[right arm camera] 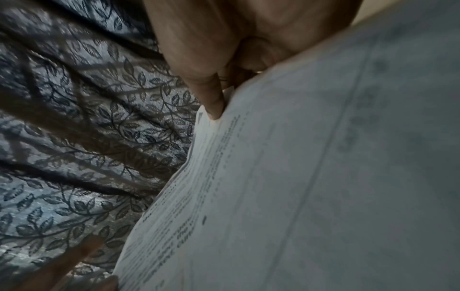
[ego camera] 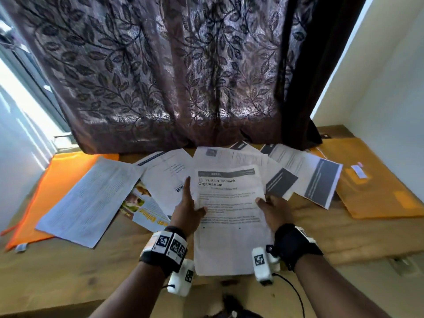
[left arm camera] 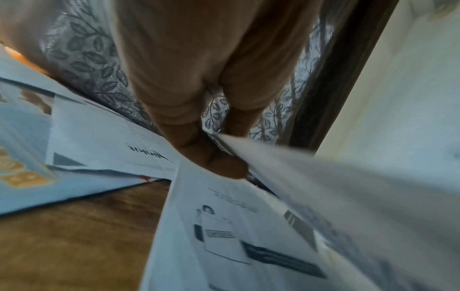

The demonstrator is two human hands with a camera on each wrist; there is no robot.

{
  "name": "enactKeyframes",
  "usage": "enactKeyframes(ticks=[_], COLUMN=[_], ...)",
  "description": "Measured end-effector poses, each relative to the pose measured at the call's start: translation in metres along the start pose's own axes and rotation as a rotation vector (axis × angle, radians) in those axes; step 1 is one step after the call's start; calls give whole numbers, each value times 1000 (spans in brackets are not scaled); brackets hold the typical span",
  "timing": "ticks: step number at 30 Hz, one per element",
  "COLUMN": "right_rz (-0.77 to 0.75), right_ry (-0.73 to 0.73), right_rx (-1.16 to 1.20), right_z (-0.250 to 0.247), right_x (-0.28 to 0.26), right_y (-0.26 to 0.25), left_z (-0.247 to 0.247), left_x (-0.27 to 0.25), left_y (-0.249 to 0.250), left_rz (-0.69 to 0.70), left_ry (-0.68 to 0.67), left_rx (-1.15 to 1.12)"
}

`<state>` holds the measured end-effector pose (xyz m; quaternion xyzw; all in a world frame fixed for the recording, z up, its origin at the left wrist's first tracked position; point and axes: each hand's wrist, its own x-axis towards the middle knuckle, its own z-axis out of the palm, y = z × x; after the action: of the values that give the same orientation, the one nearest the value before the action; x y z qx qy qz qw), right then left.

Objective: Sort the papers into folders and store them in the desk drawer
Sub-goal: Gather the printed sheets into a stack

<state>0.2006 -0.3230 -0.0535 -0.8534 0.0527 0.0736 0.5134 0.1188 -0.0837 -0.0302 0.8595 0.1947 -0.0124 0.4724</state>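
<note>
Both hands hold up a printed sheet (ego camera: pixel 229 216) headed "Curtain Tie back Organization" above the wooden desk (ego camera: pixel 68 271). My left hand (ego camera: pixel 189 208) grips its left edge, thumb on top; in the left wrist view the thumb (left arm camera: pixel 214 163) pinches the sheet's edge (left arm camera: pixel 298 169). My right hand (ego camera: pixel 273 211) pinches the right edge, seen close in the right wrist view, where the thumb (right arm camera: pixel 214 102) presses on the sheet (right arm camera: pixel 298 177). Several more papers (ego camera: pixel 231 157) lie fanned out behind. An orange folder (ego camera: pixel 62 180) lies at the left, a tan folder (ego camera: pixel 378 191) at the right.
A brown leaf-patterned curtain (ego camera: pixel 172 76) hangs along the desk's back edge. A colourful brochure (ego camera: pixel 142 207) and a large text sheet (ego camera: pixel 89 200) lie left of my hands. A white wall (ego camera: pixel 390 76) closes the right side. A window (ego camera: pixel 18 99) is at the left.
</note>
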Motion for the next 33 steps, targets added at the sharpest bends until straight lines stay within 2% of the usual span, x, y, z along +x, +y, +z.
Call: enactKeyframes(ticks=[5,9,13,16,20,23,26,33], right_rz=[41,67,74,72,131,154,176,285], right_ry=[-25,-57,-25,-9,4,-15,-16,-23], right_rx=[-156,-211,-258,-322,-386,-480,-529,-439], right_z=[15,18,25,29,35,41,45,44], right_x=[41,59,73,77,79,85,91,107], right_y=[-4,-10,-13,-18,-17,-13,-17,-23], left_z=[9,14,9,4,3,4,6,6], left_x=[32,48,64,71,74,76,79,86], left_y=[9,10,3,1,2,2,1,-3], left_rz=[-21,-6,-47,-27,26,22,25,50], left_ry=[-18,34,0,-9,-85,-113,-195,-252], left_rx=[115,133,173,234,419,464,554,601])
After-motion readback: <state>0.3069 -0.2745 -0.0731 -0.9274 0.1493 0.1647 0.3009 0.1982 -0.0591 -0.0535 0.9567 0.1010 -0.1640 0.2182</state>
